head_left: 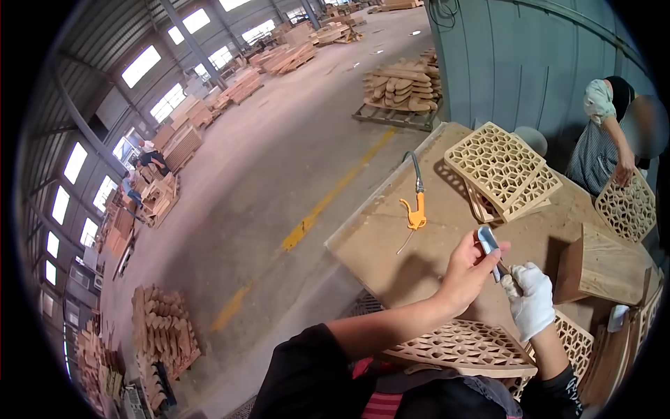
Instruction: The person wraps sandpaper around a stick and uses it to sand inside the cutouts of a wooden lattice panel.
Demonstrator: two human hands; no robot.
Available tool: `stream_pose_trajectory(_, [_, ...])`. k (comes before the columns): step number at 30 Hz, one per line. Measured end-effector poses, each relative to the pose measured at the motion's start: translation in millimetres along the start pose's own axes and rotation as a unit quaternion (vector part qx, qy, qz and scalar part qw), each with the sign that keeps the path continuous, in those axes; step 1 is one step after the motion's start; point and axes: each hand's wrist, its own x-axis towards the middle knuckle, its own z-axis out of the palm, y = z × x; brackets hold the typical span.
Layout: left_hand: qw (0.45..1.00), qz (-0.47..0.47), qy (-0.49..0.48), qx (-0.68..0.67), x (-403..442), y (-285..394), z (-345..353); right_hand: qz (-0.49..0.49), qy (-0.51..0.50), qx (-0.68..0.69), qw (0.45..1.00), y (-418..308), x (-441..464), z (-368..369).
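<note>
My left hand [469, 269], bare, is closed on a folded light-blue strip [487, 241] held above the worktable [377, 241]. My right hand [532, 300] wears a white glove and is closed just beside it, around something mostly hidden by the fingers. A short dark stick-like part shows between the two hands. Below my forearms lies a wooden lattice panel [464, 343], close to my body. Farther off on the table rests a yellow air blow gun [417, 213] on a grey hose.
Lattice panels [494, 164] are stacked at the table's far side. A wooden box [604, 265] stands on the right. Across the table, a person [604, 140] holds another lattice panel [628, 206]. Wood stacks [401, 87] stand on the floor beyond the table.
</note>
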Motion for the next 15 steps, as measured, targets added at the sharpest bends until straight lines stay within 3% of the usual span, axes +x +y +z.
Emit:
stream_pose_trajectory(2, [0.999, -0.016, 0.025, -0.023, -3.6, 7.4, 4.1, -0.009, 0.0, 0.028, 1.0, 1.0, -0.6, 0.5])
stream_pose_trajectory(6, [0.998, -0.008, 0.044, -0.051, -2.2, 6.0, 5.2, 0.074, -0.057, 0.126, 0.988, 7.3, 1.4, -0.2])
stream_pose_trajectory(8, [0.995, -0.022, 0.047, -0.088, -4.5, 9.6, 5.7, 0.117, -0.024, 0.227, 0.966, 21.2, -4.8, 20.1])
stream_pose_trajectory(10, [0.992, -0.007, 0.056, -0.113, 1.1, 9.6, 4.1, 0.019, -0.077, 0.147, 0.986, 12.5, -0.3, 3.0])
stream_pose_trajectory(13, [0.991, -0.046, 0.086, -0.097, 6.1, 14.2, 3.7, 0.002, -0.086, 0.163, 0.983, 18.8, -0.2, 5.7])
stream_pose_trajectory(15, [0.991, -0.063, 0.079, -0.092, 4.4, 17.1, 6.7, 0.123, -0.173, 0.237, 0.948, 18.1, 2.9, 1.8])
